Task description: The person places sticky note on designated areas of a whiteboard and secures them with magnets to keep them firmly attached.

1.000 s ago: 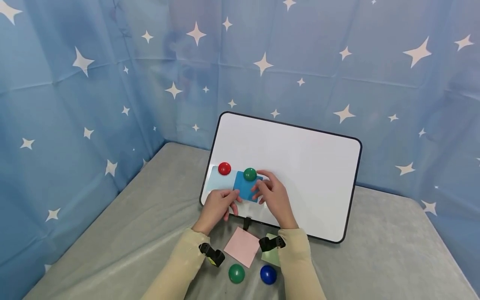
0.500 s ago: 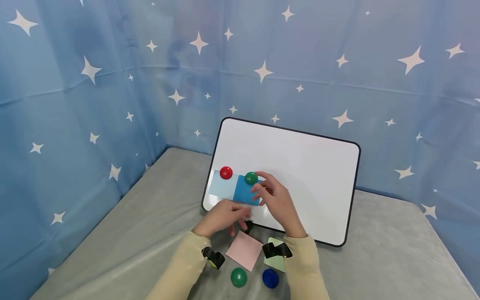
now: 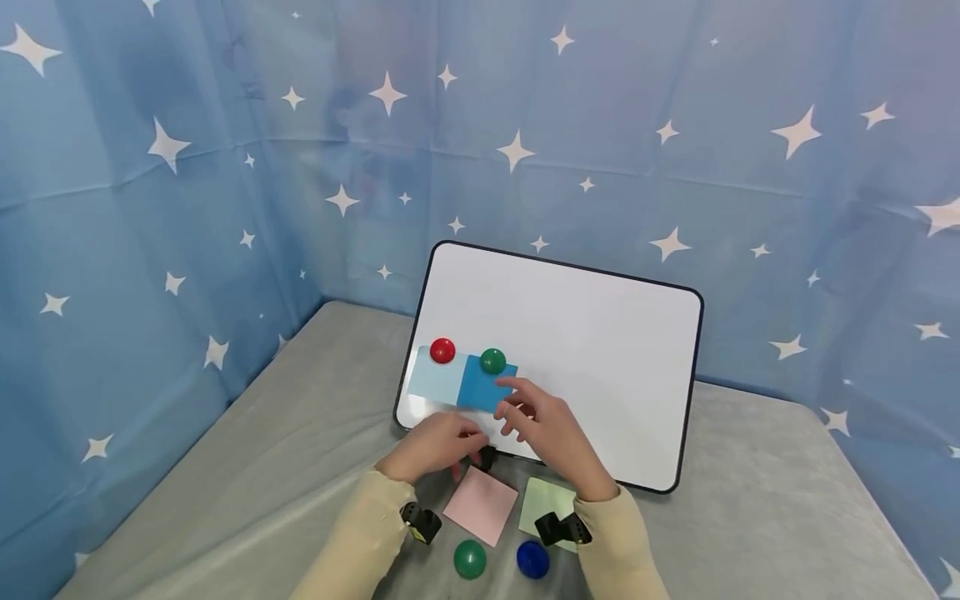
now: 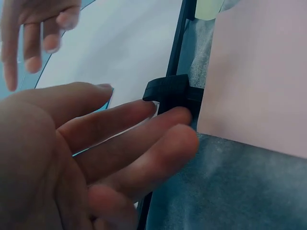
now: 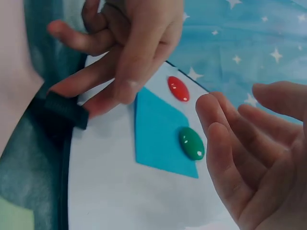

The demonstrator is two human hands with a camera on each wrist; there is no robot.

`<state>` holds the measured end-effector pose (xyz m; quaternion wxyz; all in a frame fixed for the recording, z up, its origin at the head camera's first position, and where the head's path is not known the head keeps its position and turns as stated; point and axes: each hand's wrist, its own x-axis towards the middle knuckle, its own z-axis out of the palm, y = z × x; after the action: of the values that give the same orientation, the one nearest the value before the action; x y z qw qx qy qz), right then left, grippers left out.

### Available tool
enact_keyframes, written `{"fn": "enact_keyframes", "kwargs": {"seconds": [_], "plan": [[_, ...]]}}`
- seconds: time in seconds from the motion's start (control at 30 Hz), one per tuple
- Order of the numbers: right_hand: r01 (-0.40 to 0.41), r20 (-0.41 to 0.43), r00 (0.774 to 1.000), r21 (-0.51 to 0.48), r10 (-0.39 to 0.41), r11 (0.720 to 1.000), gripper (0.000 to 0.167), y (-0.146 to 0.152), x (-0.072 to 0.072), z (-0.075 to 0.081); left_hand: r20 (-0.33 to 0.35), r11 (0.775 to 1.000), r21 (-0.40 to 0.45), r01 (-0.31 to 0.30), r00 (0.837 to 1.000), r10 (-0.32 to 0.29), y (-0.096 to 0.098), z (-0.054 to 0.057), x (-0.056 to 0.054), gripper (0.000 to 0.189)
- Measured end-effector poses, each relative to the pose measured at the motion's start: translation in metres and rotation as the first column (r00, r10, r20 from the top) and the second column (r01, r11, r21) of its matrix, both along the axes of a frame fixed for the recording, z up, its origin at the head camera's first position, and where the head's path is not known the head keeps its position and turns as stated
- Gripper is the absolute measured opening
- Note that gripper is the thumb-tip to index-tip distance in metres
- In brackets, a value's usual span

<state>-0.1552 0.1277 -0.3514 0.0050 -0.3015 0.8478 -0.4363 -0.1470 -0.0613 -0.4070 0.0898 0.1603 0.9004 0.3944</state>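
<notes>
On the whiteboard (image 3: 600, 358), a red round magnet (image 3: 442, 351) sits at the top of a light blue paper square (image 3: 435, 379). Beside it, a green round magnet (image 3: 492, 361) sits at the top of a darker blue square (image 3: 476, 387). My left hand (image 3: 435, 443) is at the board's lower edge, its loosely bent fingers beside a black foot (image 4: 168, 91) and holding nothing. My right hand (image 3: 551, 429) hovers before the board just below the darker square, fingers relaxed, nothing in them. The right wrist view shows that hand (image 5: 268, 153) apart from the green magnet.
A pink paper square (image 3: 482, 506) and a light green one (image 3: 536, 502) lie on the grey cloth before the board. Nearer to me are another green magnet (image 3: 470, 559) and a dark blue one (image 3: 533, 559). A starry blue curtain (image 3: 600, 108) hangs behind.
My left hand has come down from the darker blue square to the board's lower edge. The right hand has drawn away from the green magnet, downward. The head view has shifted slightly.
</notes>
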Motion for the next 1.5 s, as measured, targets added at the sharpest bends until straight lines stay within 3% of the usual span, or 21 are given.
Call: {"fn": "enact_keyframes", "kwargs": {"seconds": [0.23,0.4,0.6,0.73,0.97,1.17,1.37,1.5], "plan": [[-0.015,0.029,0.999,0.022,0.014,1.000,0.041,0.003,0.005,-0.006,-0.003,1.000,-0.017,0.008,1.000,-0.008,-0.004,0.004,0.005,0.024],[-0.045,0.066,0.997,0.042,0.042,0.998,0.041,0.003,0.007,-0.012,0.039,1.000,-0.008,-0.009,0.999,0.009,-0.008,0.002,0.009,0.024],[-0.068,0.046,0.997,0.056,0.065,0.996,0.037,0.003,0.003,-0.009,0.055,1.000,-0.006,-0.022,0.998,0.022,-0.011,0.006,0.007,0.024],[-0.125,0.091,0.989,0.114,0.115,0.986,0.035,0.003,0.000,-0.007,0.049,0.999,-0.034,-0.006,0.999,0.008,-0.012,0.009,0.005,0.023],[-0.241,0.230,0.956,0.261,0.182,0.935,0.023,0.002,0.000,-0.010,0.057,0.998,-0.065,-0.018,0.998,0.022,-0.015,0.015,0.005,0.027],[-0.329,0.368,0.904,0.276,0.217,0.903,0.014,-0.002,0.012,-0.018,0.015,0.987,-0.151,-0.056,0.998,0.059,-0.023,0.015,0.009,0.022],[-0.337,0.445,0.881,0.354,0.159,0.873,0.011,-0.008,0.028,-0.027,0.112,0.990,-0.139,-0.018,0.993,0.033,-0.025,0.011,0.013,0.014],[-0.358,0.484,0.863,0.385,0.145,0.851,0.013,-0.012,0.035,-0.029,0.130,0.993,-0.115,0.002,0.991,0.013,-0.023,0.010,0.013,0.011]]}}
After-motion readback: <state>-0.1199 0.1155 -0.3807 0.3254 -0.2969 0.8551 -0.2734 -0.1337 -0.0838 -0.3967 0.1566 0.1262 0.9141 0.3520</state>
